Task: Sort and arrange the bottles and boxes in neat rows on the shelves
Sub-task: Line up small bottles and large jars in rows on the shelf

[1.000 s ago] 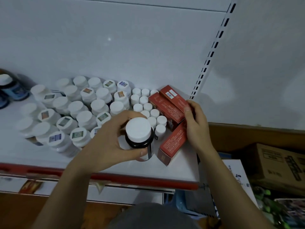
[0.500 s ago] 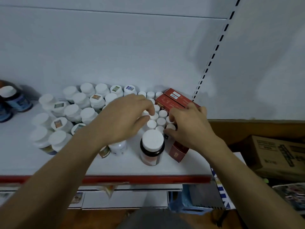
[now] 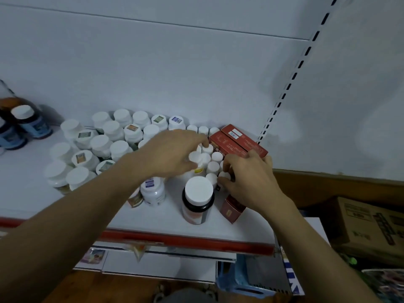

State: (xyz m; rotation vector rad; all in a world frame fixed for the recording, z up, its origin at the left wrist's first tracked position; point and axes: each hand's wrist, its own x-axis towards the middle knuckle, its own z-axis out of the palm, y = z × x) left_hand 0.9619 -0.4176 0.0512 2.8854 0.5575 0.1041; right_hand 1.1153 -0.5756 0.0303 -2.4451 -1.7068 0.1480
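On the white shelf (image 3: 43, 200) stands a cluster of large white-capped bottles (image 3: 100, 145). To their right is a group of small white bottles (image 3: 213, 166). My left hand (image 3: 170, 154) reaches over them and grips one small bottle (image 3: 195, 158), tilted, with a yellow label. My right hand (image 3: 251, 182) pinches another small bottle (image 3: 224, 174) between thumb and forefinger. A dark bottle with a white cap (image 3: 197, 200) stands free near the front edge. Two red boxes (image 3: 238, 141) lie at the back right. A third red box (image 3: 231, 209) lies partly under my right hand.
Dark bottles with blue labels (image 3: 32, 123) stand at the far left. A white bottle with a barcode label (image 3: 153, 191) stands under my left forearm. The shelf has a red front edge (image 3: 185, 238). Cardboard boxes (image 3: 371, 224) sit lower right, past a slotted upright (image 3: 290, 82).
A second ago my left hand held the dark bottle; it now stands on the shelf. Both hands have moved onto the small white bottles, and the left has tilted one up.
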